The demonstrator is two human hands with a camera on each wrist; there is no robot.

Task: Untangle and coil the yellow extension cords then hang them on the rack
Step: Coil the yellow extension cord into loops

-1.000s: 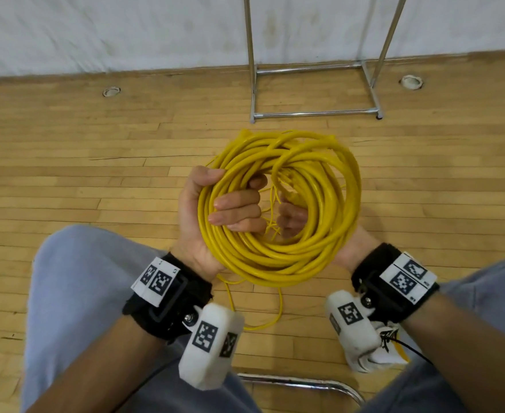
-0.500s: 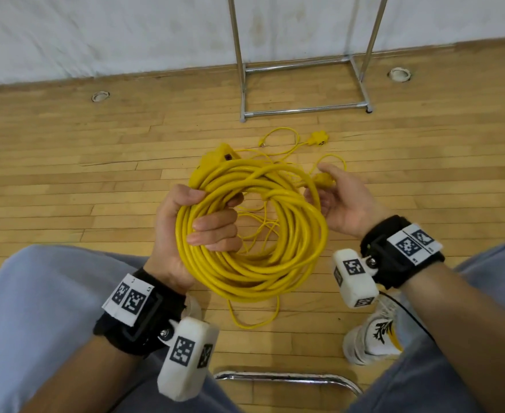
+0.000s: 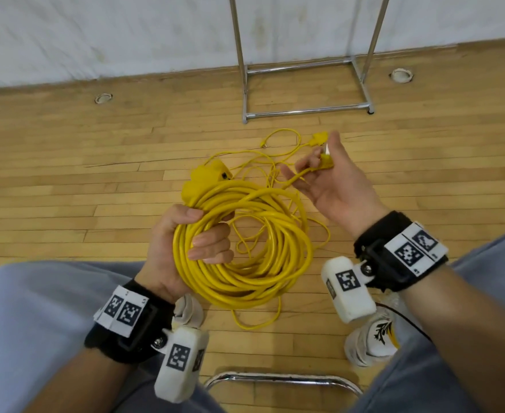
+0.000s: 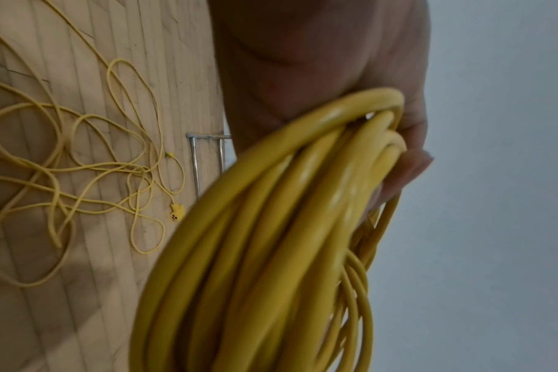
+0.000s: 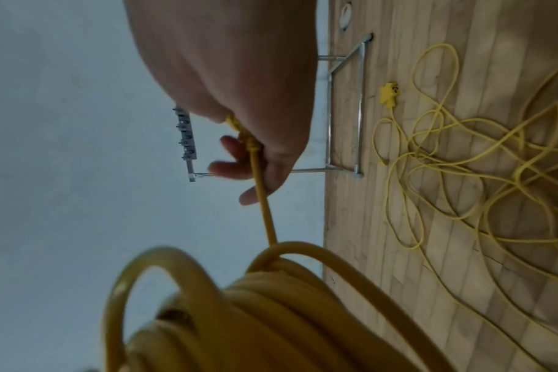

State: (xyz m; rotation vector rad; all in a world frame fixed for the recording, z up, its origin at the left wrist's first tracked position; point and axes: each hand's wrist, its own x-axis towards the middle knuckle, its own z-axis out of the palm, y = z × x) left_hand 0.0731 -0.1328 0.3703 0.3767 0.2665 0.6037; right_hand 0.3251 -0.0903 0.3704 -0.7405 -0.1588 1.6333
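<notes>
At nine o'clock of the springy coil (image 3: 245,248), left hand (image 3: 182,248) clamps its loops; right hand (image 3: 331,186) pinches the plug end (image 3: 324,160).

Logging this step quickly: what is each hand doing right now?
Left hand: closed around the thick coil of yellow cord.
Right hand: holding the plug at the cord's end.

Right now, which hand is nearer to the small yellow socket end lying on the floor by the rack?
Right. The right hand, holding a plug, is raised beside the small socket end. The left hand grips the thick coil lower down, nearer the person's lap.
</notes>
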